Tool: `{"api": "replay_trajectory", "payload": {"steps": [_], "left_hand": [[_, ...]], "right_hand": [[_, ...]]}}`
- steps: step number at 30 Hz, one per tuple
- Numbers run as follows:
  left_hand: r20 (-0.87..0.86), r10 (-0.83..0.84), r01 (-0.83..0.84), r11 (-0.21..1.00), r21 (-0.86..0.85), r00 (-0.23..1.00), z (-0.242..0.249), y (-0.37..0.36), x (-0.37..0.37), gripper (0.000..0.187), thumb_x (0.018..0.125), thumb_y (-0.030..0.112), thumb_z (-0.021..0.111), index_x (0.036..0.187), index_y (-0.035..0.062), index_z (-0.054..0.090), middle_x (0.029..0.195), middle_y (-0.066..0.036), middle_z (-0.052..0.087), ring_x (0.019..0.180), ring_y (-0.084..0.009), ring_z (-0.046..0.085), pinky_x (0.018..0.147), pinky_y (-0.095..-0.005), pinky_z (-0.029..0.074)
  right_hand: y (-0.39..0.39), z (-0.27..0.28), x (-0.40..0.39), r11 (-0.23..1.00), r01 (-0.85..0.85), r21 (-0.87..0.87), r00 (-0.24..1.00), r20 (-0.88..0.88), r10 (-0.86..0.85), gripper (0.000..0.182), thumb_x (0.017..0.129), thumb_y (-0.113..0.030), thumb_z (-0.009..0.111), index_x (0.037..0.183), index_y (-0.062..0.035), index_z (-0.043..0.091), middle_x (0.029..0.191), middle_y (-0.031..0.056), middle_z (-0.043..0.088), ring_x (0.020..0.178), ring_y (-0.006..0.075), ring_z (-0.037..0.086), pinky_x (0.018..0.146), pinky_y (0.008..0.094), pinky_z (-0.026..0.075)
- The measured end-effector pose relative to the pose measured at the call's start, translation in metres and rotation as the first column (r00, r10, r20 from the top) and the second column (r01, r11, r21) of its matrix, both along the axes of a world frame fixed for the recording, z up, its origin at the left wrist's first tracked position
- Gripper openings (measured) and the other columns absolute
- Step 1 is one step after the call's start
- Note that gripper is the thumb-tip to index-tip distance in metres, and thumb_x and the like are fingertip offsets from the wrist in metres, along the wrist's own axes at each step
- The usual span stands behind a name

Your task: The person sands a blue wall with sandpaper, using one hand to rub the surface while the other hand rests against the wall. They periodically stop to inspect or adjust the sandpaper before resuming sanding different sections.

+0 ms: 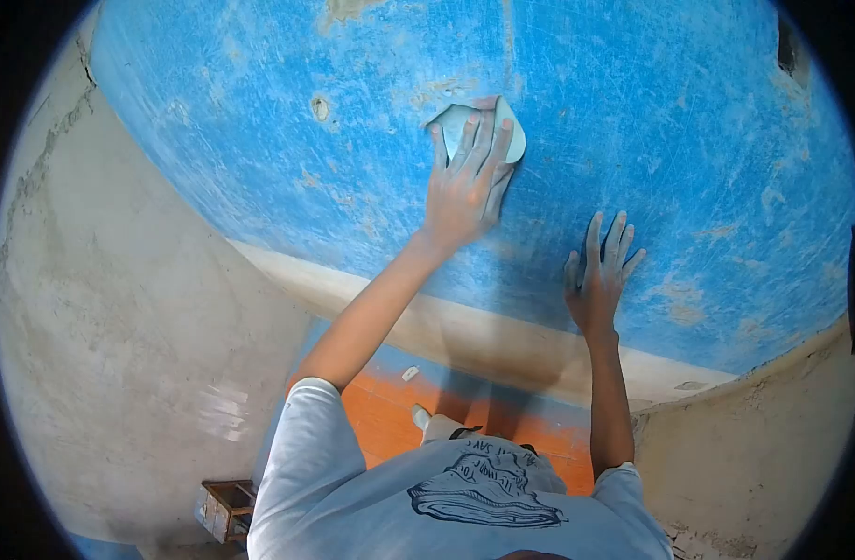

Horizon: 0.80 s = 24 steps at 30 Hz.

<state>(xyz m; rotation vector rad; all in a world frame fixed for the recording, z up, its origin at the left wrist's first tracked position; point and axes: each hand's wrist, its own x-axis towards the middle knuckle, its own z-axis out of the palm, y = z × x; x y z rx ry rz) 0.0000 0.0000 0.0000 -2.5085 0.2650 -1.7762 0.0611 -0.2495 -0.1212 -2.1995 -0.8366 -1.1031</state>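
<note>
Against the scuffed blue wall (577, 103), my left hand (465, 182) presses a pale, curled sheet (511, 135), which looks like sandpaper. Its fingers lie over the sheet, and the sheet's edges fold up around them. Lower and to the right, my right hand (603, 280) rests on the blue surface with its fingers spread and nothing in it. Pale dust coats the fingers of both hands. Worn, lighter patches mark the blue paint around them.
A cream band (483, 336) runs below the blue area. Grey walls (129, 280) stand at both sides. The orange floor (381, 411) bears a small white object (410, 373). A wooden stool or box (224, 510) is at the lower left. A dark opening shows at the upper right.
</note>
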Motion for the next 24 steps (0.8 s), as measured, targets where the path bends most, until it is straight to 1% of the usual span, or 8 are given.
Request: {"api": "replay_trajectory", "payload": {"steps": [2, 4, 8, 11, 12, 18, 21, 24], "left_hand": [[-0.018, 0.012, -0.011, 0.998, 0.054, 1.0, 0.005, 0.01, -0.004, 0.053, 0.101, 0.02, 0.056, 0.151, 0.0051, 0.046, 0.149, -0.02, 0.053, 0.144, -0.0455, 0.04, 0.117, -0.0731, 0.02], [0.077, -0.048, 0.067, 0.959, -0.277, 0.996, 0.002, -0.006, 0.013, 0.047, 0.102, 0.019, 0.054, 0.145, 0.0012, 0.051, 0.145, -0.022, 0.055, 0.141, -0.045, 0.044, 0.117, -0.0693, 0.023], [-0.065, 0.016, -0.009, 0.993, 0.114, 0.998, -0.003, -0.03, 0.0, 0.041, 0.103, 0.018, 0.05, 0.137, -0.0045, 0.054, 0.14, -0.029, 0.056, 0.137, -0.0451, 0.047, 0.114, -0.0616, 0.032], [0.11, 0.061, -0.025, 0.952, -0.304, 0.992, 0.006, 0.012, 0.003, 0.042, 0.104, 0.018, 0.052, 0.14, -0.0023, 0.053, 0.143, -0.033, 0.052, 0.139, -0.0473, 0.044, 0.109, -0.0581, 0.038], [0.243, 0.276, -0.222, 0.948, -0.228, 0.93, 0.005, 0.001, 0.014, 0.041, 0.104, 0.017, 0.053, 0.14, -0.0012, 0.053, 0.14, -0.032, 0.054, 0.135, -0.0469, 0.049, 0.106, -0.0532, 0.041], [-0.393, -0.447, 0.278, 0.866, -0.416, 0.803, -0.076, -0.061, -0.064, 0.044, 0.102, 0.014, 0.058, 0.138, -0.009, 0.049, 0.123, -0.028, 0.065, 0.108, -0.0403, 0.067, 0.091, -0.0442, 0.053], [-0.149, -0.528, 0.102, 0.417, -0.903, 0.836, -0.086, -0.075, -0.078, 0.037, 0.101, 0.01, 0.062, 0.134, -0.0047, 0.052, 0.118, -0.016, 0.068, 0.102, -0.0273, 0.068, 0.086, -0.0403, 0.055], [0.363, -0.703, 0.127, -0.366, -0.922, 0.611, -0.121, -0.083, -0.09, 0.026, 0.102, 0.008, 0.062, 0.126, 0.0022, 0.056, 0.11, -0.005, 0.067, 0.103, -0.0145, 0.064, 0.088, -0.032, 0.051]], "right_hand": [[0.0, 0.0, 0.0, 1.0, 0.001, 0.005, 1.0, -0.006, -0.001, 0.067, 0.1, -0.022, 0.051, 0.163, -0.0162, 0.029, 0.167, 0.0241, 0.022, 0.152, 0.0498, 0.022, 0.114, 0.077, 0.01], [-0.013, 0.01, 0.013, 1.0, -0.007, -0.028, 0.999, 0.046, 0.008, 0.066, 0.1, -0.022, 0.052, 0.162, -0.0162, 0.029, 0.166, 0.0242, 0.023, 0.151, 0.0501, 0.023, 0.114, 0.077, 0.011], [-0.005, 0.005, 0.006, 1.0, 0.018, -0.014, 1.0, 0.02, -0.017, 0.066, 0.099, -0.022, 0.052, 0.162, -0.0159, 0.031, 0.166, 0.0241, 0.024, 0.151, 0.0492, 0.024, 0.115, 0.0762, 0.012], [-0.007, 0.002, 0.004, 1.0, 0.001, -0.017, 1.0, 0.011, -0.001, 0.066, 0.099, -0.021, 0.053, 0.161, -0.0149, 0.032, 0.166, 0.0237, 0.025, 0.152, 0.0478, 0.024, 0.115, 0.0751, 0.012], [-0.007, 0.001, 0.003, 1.0, 0.006, -0.012, 1.0, 0.024, -0.005, 0.066, 0.099, -0.022, 0.053, 0.161, -0.0144, 0.032, 0.166, 0.0235, 0.025, 0.152, 0.0479, 0.024, 0.116, 0.0749, 0.012], [-0.007, 0.01, -0.026, 0.957, -0.183, 0.225, 0.982, -0.011, 0.19, 0.058, 0.104, -0.028, 0.049, 0.157, -0.0072, 0.038, 0.163, 0.023, 0.032, 0.15, 0.0438, 0.032, 0.118, 0.0645, 0.021], [-0.017, -0.025, -0.058, 0.686, -0.386, 0.617, 0.748, -0.226, 0.624, 0.055, 0.107, -0.033, 0.047, 0.154, -0.0052, 0.042, 0.156, 0.0196, 0.044, 0.143, 0.0345, 0.045, 0.117, 0.0524, 0.033], [-0.012, -0.063, -0.082, 0.292, -0.05, 0.955, 0.1, -0.286, 0.953, 0.055, 0.105, -0.037, 0.051, 0.148, -0.0029, 0.048, 0.141, 0.0107, 0.057, 0.128, 0.0223, 0.056, 0.106, 0.041, 0.045]]}}
